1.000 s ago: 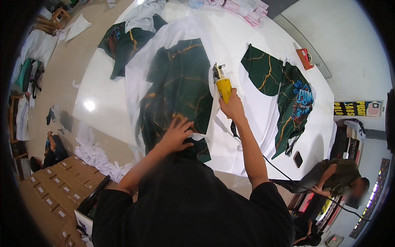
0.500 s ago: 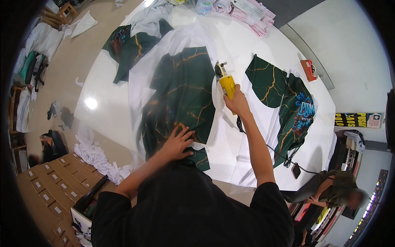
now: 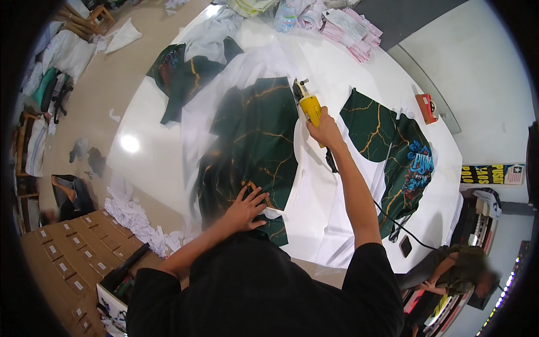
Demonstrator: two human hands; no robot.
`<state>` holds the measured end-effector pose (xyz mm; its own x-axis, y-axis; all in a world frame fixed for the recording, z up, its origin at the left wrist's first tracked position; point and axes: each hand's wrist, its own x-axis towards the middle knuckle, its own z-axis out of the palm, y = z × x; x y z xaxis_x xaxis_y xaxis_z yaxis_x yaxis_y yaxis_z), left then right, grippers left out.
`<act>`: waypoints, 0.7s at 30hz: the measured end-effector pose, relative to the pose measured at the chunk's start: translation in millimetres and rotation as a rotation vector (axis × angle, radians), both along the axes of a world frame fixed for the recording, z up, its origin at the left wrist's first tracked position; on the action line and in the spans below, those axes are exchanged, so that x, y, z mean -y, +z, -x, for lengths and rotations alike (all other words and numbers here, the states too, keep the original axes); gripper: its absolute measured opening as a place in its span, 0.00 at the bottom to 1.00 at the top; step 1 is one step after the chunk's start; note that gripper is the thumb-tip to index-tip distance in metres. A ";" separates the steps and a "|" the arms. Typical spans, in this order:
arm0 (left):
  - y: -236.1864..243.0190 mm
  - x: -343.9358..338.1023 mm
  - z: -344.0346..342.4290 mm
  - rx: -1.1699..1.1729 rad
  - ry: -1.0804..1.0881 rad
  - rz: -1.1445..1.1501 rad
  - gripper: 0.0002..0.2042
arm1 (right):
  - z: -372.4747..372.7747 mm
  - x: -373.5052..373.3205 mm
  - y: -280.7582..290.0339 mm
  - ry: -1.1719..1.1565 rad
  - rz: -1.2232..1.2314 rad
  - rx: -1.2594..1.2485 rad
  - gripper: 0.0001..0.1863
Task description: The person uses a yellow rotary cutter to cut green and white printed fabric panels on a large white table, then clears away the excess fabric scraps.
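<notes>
Dark green fabric panel [image 3: 255, 126] with gold crackle lines is lying around the middle of the white surface [image 3: 146, 109], a bit left of the cutter, running from the near edge well toward the far side. There's thin white cloth [image 3: 193, 121] showing along its left side and past its far end.

Left hand [image 3: 245, 210] is palm down on the near part of the panel, fingers loosely spread, pressing on it and not gripping anything. Right hand [image 3: 325, 132] is wrapped around the body of a yellow cutter [image 3: 310, 106], closed on it pretty snugly. The cutter's head points away from the person, right by the panel's far right edge. Can't tell if the blade is actually touching cloth.

Over on the right there's another green piece [image 3: 365, 121] and next to it a green piece with a blue print [image 3: 412, 163], with scissors [image 3: 396, 227] and a dark phone [image 3: 406, 246] nearer. Red tape dispenser [image 3: 426, 108] sits by the right edge. Far side has a clear bottle [image 3: 285, 18] beside some pink bundles [image 3: 353, 35]. A black cord [image 3: 404, 234] trails off to the near right, toward a seated co-worker [image 3: 446, 275].
</notes>
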<state>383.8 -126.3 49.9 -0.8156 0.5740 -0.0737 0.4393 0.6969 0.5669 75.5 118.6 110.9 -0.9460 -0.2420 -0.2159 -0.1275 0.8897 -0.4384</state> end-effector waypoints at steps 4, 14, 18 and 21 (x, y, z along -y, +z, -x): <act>0.1 -0.5 0.9 0.036 0.001 0.016 0.27 | 22.1 10.7 3.9 -0.002 -0.008 0.022 0.31; 5.7 -0.6 1.4 0.050 -0.002 -0.019 0.25 | 68.5 33.6 2.4 0.011 -0.041 0.017 0.34; 11.8 -1.2 2.8 -0.037 -0.009 0.000 0.24 | 89.8 39.1 -4.7 0.001 -0.019 -0.017 0.36; 8.5 -8.8 -7.2 0.270 -0.183 -0.091 0.25 | 102.5 47.7 -11.6 -0.026 -0.013 -0.059 0.37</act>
